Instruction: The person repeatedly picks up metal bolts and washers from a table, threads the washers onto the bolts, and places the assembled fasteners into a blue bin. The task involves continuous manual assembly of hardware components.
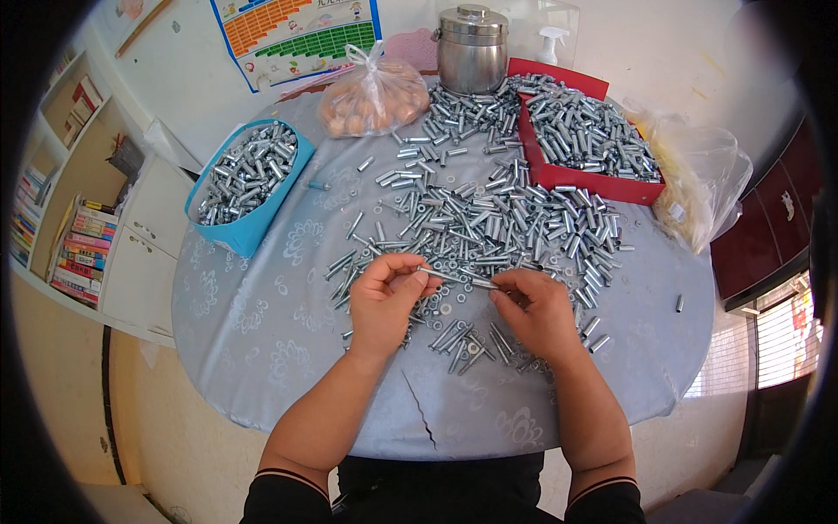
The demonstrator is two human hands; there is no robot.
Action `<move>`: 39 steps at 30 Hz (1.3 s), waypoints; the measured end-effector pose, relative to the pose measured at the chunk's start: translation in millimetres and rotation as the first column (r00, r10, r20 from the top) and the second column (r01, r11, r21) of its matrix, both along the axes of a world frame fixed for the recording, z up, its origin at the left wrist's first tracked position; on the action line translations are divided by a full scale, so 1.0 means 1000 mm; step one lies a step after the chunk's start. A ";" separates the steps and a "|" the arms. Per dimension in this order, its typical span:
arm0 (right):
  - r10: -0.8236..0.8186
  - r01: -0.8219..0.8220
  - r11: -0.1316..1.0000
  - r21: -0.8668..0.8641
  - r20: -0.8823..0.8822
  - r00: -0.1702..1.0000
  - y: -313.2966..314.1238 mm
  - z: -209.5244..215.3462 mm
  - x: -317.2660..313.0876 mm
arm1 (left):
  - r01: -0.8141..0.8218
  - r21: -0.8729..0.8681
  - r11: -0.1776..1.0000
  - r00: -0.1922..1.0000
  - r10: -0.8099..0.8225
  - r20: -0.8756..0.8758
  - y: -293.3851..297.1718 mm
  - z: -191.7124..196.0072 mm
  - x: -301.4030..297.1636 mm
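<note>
Silver-grey cloth (288, 323) covered the table; both hands were working low over its middle. Left forearm (323, 415) slanted in from the near edge toward far right, right forearm (598, 410) toward far left; elbows stood wide, with the wrists closer together.

Left hand (388, 297): thumb and index finger pinched together, no gap seen, on the left end of a slim metal rod (441, 275); remaining fingers curled inward. Right hand (537, 310): back of hand up, fingers bent, thumb beneath; fingertips closed on a metal piece (483, 284) in line with the rod. Whether rod and piece were joined could not be told. Both were held just above the near part of a loose heap of bolts and sleeves (515, 218). Washers (447, 308) lay scattered between the hands.

Far left: blue box (262, 236), filled with metal hardware. Far right: red box (602, 188), heaped with metal pieces. Far side: tied clear bag of round tan items (371, 100), left of a steel canister (473, 52). One lone cylinder (679, 303) lay well right of the heap.
</note>
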State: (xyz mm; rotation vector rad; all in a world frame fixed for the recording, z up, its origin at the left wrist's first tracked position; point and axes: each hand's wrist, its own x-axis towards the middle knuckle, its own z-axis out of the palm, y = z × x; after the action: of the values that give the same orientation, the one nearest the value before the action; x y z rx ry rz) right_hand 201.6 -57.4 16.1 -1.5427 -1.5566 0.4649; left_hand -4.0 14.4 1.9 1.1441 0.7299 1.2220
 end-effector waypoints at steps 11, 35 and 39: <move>0.031 -0.031 0.999 0.026 -0.001 1.000 -0.003 0.000 -0.005 | 0.076 -0.001 0.997 0.997 -0.076 -0.021 -0.002 -0.006 0.001; 0.109 -0.116 0.993 0.004 -0.371 0.922 -0.001 -0.004 -0.005 | 0.266 -0.021 0.964 0.956 -0.266 -0.126 -0.013 -0.007 0.006; 0.126 -0.134 0.991 0.005 -0.377 0.918 -0.002 -0.002 -0.009 | 0.275 -0.036 0.961 0.955 -0.278 -0.103 -0.009 -0.008 0.003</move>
State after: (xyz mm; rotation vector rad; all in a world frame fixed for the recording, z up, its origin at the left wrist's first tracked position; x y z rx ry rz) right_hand 193.1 -59.7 13.8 -1.2766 -1.3570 0.8057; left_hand -0.6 5.1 -5.6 1.2558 0.6360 0.9209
